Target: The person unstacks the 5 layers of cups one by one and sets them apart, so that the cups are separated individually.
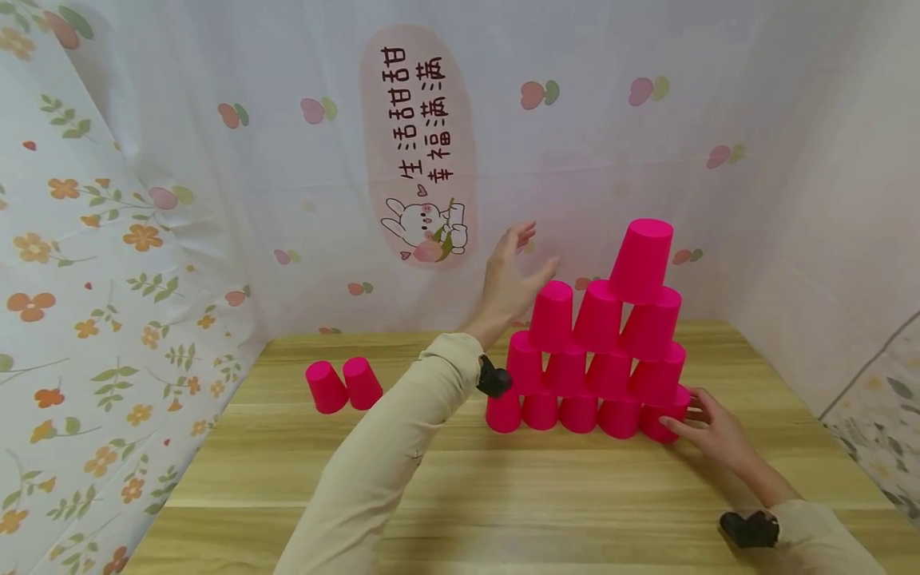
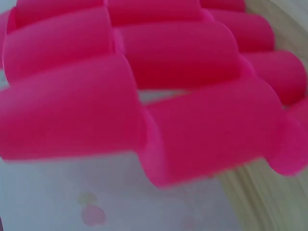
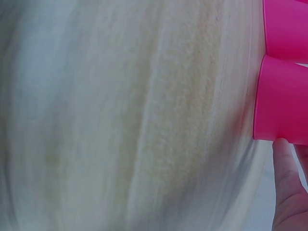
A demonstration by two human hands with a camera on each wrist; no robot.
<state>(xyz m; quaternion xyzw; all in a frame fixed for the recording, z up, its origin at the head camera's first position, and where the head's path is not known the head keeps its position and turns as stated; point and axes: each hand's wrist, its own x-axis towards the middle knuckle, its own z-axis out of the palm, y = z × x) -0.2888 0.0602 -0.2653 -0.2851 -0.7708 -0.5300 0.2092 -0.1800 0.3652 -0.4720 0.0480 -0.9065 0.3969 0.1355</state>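
Observation:
Several bright pink upside-down cups form a stepped stack (image 1: 568,371) on the right side of the table. A lone cup (image 1: 643,259) tops it at the right end, over a row of 3. My left hand (image 1: 506,283) is raised at the stack's upper left, fingers and thumb spread, holding nothing, beside the left cup (image 1: 552,315) of that row. Low at the right, my right hand (image 1: 715,431) touches the end cup (image 1: 657,423) of the bottom row, thumb at its front and fingers by its right side. The right wrist view shows the thumb tip against this cup (image 3: 281,103).
Two more pink cups (image 1: 345,386) stand upside down side by side at the table's left. The wooden table (image 1: 575,495) meets a printed cloth backdrop (image 1: 287,200) behind, with cloth at both sides. My left forearm (image 1: 388,447) reaches across the middle.

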